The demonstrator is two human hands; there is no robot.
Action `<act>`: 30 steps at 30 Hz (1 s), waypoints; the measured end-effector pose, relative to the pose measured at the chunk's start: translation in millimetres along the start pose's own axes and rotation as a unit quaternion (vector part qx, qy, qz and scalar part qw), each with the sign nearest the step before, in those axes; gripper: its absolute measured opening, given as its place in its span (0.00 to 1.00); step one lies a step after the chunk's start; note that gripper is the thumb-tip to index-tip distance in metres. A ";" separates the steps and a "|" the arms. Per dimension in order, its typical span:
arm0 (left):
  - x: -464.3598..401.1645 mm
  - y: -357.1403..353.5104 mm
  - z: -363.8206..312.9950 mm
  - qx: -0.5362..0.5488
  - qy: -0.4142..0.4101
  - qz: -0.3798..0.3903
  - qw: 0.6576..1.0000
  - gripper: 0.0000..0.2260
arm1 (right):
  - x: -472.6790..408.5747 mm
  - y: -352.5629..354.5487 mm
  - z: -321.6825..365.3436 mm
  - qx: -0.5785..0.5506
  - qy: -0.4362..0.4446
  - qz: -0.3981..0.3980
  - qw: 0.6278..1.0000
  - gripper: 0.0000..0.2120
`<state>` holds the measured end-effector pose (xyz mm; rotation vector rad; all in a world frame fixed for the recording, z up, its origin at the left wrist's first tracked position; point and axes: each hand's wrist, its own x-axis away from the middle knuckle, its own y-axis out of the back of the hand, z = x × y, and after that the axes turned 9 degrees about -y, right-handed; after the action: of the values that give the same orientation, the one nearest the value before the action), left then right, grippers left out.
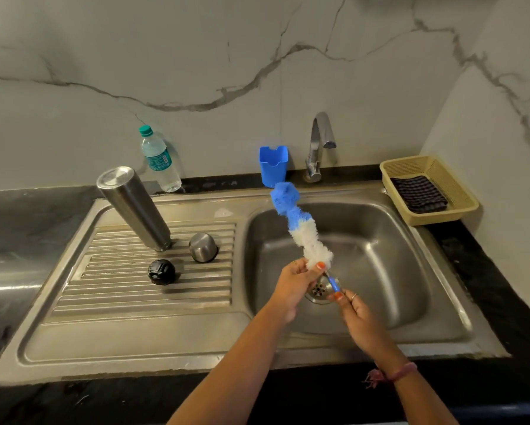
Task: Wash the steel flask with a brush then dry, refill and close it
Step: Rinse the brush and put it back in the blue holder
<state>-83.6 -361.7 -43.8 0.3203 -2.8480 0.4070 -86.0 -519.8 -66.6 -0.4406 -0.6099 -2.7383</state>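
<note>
Starting at the left, the steel flask [134,207] stands mouth-down on the ribbed drainboard [110,289], leaning toward the back-left corner, with a plastic water bottle [158,159] just behind it against the wall. Right of the flask's mouth sits the steel cup [203,247], upside down, and the black stopper [162,272] lies nearer the front; bare ribs run from these down to the drainboard's front lip. Moving across, a blue holder [273,169] stands on the back ledge beside the tap [318,145]. Over the sink basin [380,271], the bottle brush [300,228] angles up and back, blue bristles at the tip almost level with the holder, white bristles lower down. The left hand [294,285] pinches the white bristles at their base, fingers curled on them. The right hand [360,317] grips the blue handle end with thumb and fingertips, right above the drain [318,291]. Plenty of open basin lies right of both hands. Far right, a tan basket [459,204] on the dark counter holds a folded striped cloth [418,194], close to the sink's rim.
</note>
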 end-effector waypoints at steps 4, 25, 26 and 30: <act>-3.9 -10.2 5.8 0.007 0.028 0.015 0.999 0.06 | -3.5 22.5 -1.8 0.194 0.141 -0.185 0.953 0.09; -14.2 10.1 29.3 -0.032 0.021 -0.210 0.977 0.06 | -40.1 78.2 -16.9 0.402 0.054 -0.093 0.909 0.16; -13.7 10.8 29.8 -0.032 0.021 -0.214 0.976 0.06 | -39.3 76.9 -17.5 0.368 0.057 -0.096 0.923 0.16; -10.1 13.1 30.5 -0.034 0.025 -0.219 0.975 0.06 | -44.5 71.9 -21.5 0.337 0.051 -0.085 0.936 0.16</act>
<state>-83.8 -356.7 -78.1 0.8861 -2.6273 0.2223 -25.2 -581.8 -75.2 -0.0777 -1.5342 -2.4550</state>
